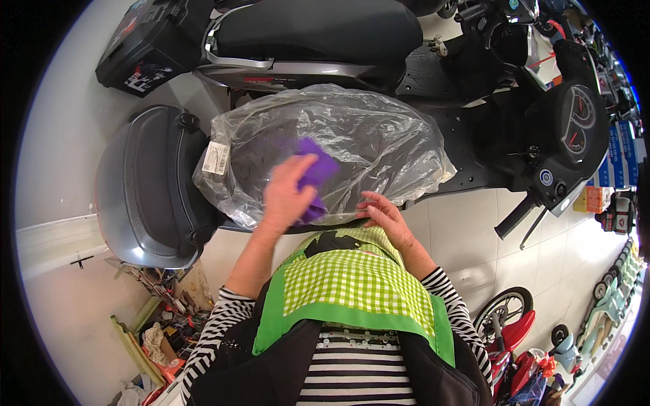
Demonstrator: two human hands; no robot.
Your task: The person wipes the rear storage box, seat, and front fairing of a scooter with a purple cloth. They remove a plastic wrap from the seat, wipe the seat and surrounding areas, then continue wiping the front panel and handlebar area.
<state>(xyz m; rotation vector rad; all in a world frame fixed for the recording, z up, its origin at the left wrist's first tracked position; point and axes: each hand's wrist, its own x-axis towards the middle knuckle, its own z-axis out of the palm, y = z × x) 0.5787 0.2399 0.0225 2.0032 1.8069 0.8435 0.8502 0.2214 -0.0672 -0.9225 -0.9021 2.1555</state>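
Note:
My left hand [287, 193] grips a purple cloth [321, 164] and presses it on the clear plastic cover [379, 139], its outline slightly blurred. Wrinkled plastic wraps the dark scooter seat, and a white label [216, 158] sticks to its left end. Over the cover's near edge, my right hand [380, 212] has its fingers loosely bent and apart, with nothing seen in them. Whether those fingertips touch the plastic, I cannot tell. A green checked apron [359, 284] lies over my front, below both hands.
A grey top box [145, 189] stands left of the seat. The scooter's handlebar [518, 215] and dashboard [579, 118] are on the right. Close behind is another scooter with a black seat [318, 34] and black box [152, 44]. A red bike [514, 338] stands at lower right.

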